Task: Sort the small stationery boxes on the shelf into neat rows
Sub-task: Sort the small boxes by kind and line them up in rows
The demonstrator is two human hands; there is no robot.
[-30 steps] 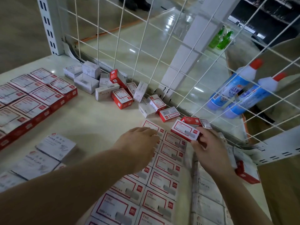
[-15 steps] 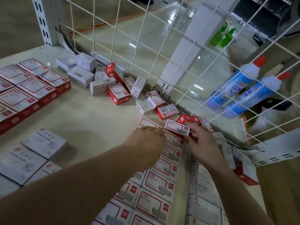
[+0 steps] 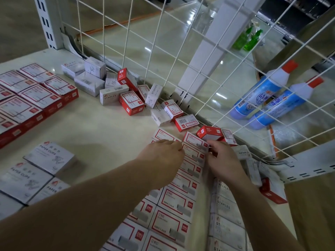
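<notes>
Stationery boxes (image 3: 174,203) cover a cream shelf (image 3: 101,134) backed by white wire mesh (image 3: 199,57).

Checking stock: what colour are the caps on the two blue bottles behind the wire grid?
Red caps on white necks, clearest in the head view.

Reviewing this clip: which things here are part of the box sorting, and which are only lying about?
Part of the job: left hand and right hand at the red staple box; neat red-box rows; loose box pile by the mesh.

Lying about: blue bottles and green bottles behind the wire mesh.
</notes>
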